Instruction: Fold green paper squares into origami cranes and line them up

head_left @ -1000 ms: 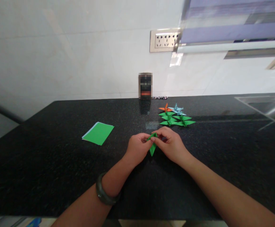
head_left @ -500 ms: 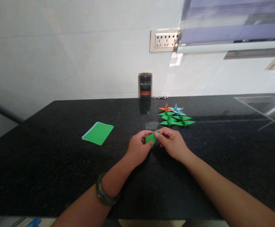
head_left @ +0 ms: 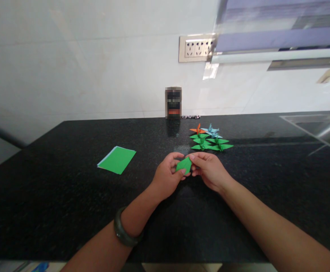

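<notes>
A small folded piece of green paper is held between my two hands, just above the dark counter. My left hand pinches its lower left part, thumb on top and fingers behind. With thumb and forefinger, my right hand grips its upper right edge. Beyond the hands sit several folded paper cranes: green ones, an orange one and light blue ones. To the left lies a stack of square paper, green on top with a light blue edge showing.
The black speckled counter runs back to a white tiled wall. A blurred-out dark box stands against it, beside a small patterned strip. A metal sink is at the right, and a socket panel is on the wall.
The green paper has turned so that more of its flat face shows. My right fingers have shifted to its right edge. Cranes and paper stack stay in place.
</notes>
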